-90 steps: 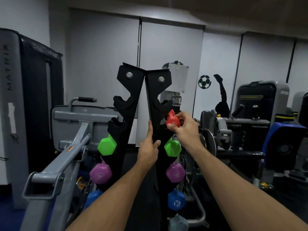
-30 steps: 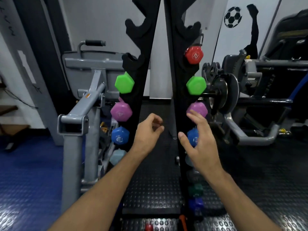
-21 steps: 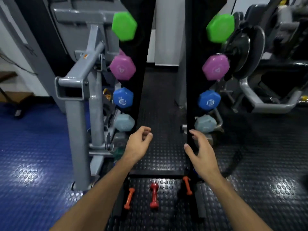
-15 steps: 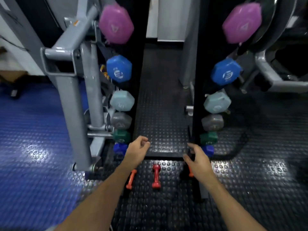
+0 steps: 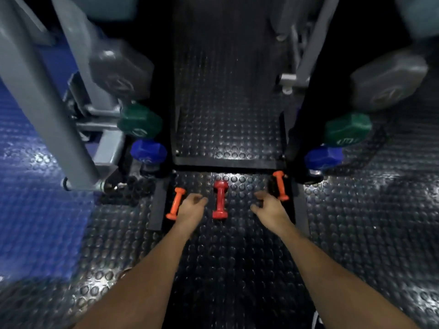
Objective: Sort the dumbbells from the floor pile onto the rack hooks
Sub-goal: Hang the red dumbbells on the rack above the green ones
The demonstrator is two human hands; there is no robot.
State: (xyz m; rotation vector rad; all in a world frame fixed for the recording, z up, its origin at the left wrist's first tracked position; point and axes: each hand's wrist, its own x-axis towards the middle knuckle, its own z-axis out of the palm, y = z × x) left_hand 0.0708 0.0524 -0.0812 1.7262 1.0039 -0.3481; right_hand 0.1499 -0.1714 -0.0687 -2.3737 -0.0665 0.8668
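Three small dumbbells lie on the studded black floor in front of the rack's base: an orange one [image 5: 176,203] at the left, a red one [image 5: 220,199] in the middle, another orange one [image 5: 280,185] at the right. My left hand [image 5: 190,207] hovers between the left orange and the red dumbbell, fingers loosely curled, holding nothing. My right hand [image 5: 268,204] is low beside the right orange dumbbell, fingers relaxed and empty. The black rack uprights [image 5: 297,129] rise on both sides with dark green [image 5: 347,129], blue [image 5: 323,156] and grey [image 5: 387,79] dumbbells hung on them.
A grey machine frame [image 5: 45,100] stands close at the left, over blue matting [image 5: 28,210]. The rack's black foot bars [image 5: 158,205] flank the floor dumbbells. Another grey frame post [image 5: 306,55] stands behind the right upright.
The view has dropped from the rack's upper hooks to its base. Both empty hands have come down to just above the floor dumbbells.
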